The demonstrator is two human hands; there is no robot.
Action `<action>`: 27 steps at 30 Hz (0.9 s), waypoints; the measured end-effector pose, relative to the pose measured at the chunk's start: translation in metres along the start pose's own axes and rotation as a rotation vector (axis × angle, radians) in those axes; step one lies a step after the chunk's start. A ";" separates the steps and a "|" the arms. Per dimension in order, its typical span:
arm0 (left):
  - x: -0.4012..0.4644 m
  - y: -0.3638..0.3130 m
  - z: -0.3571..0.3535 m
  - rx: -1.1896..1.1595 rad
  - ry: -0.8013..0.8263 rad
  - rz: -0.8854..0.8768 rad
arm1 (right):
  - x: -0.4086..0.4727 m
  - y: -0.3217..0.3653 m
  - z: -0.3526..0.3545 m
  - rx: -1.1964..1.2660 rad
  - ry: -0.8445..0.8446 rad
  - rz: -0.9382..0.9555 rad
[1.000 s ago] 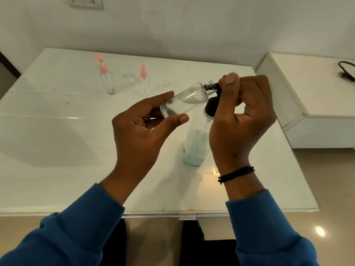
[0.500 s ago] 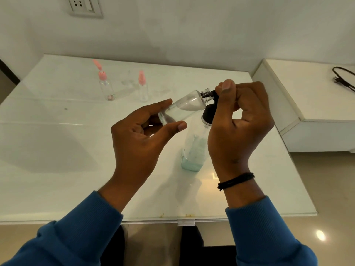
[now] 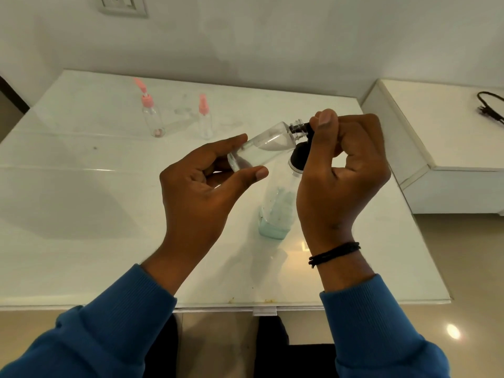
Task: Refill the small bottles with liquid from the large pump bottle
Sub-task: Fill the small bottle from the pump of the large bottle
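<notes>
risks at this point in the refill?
1. Small bottle is tilted, held by left hand near its base only; it could slip off the pump nozzle and spill.
2. Right hand presses the pump bottle from above; it might tip on the glass table.

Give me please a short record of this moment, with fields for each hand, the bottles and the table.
left hand: the left hand holds the small clear plastic bottle tilted, its open neck toward the pump
right hand: the right hand grips the black pump head, spout at the small bottle's neck
large bottle: the large clear pump bottle stands on the table, pale blue-green liquid low inside
other bottles: two small clear bottles with pink tops stand at the far side
table: white glossy table
</notes>
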State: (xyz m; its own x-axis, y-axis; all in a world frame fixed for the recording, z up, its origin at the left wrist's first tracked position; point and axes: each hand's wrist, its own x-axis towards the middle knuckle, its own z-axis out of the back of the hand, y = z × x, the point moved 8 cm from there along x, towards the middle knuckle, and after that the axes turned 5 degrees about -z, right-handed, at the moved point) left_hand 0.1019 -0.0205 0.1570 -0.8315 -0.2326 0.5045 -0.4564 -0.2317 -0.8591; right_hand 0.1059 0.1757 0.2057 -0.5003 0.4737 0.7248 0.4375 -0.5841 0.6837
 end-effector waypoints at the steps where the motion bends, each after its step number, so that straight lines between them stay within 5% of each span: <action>1: 0.000 0.001 0.001 -0.001 -0.004 0.007 | -0.001 -0.001 -0.001 0.008 0.006 -0.008; 27: 0.000 -0.001 -0.001 -0.003 0.003 -0.007 | 0.007 -0.001 0.001 -0.005 0.007 -0.026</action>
State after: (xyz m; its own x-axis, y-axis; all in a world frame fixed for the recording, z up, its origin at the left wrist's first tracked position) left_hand 0.1024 -0.0190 0.1575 -0.8294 -0.2283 0.5099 -0.4629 -0.2304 -0.8560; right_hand 0.1031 0.1803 0.2098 -0.5168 0.4842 0.7061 0.4204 -0.5749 0.7019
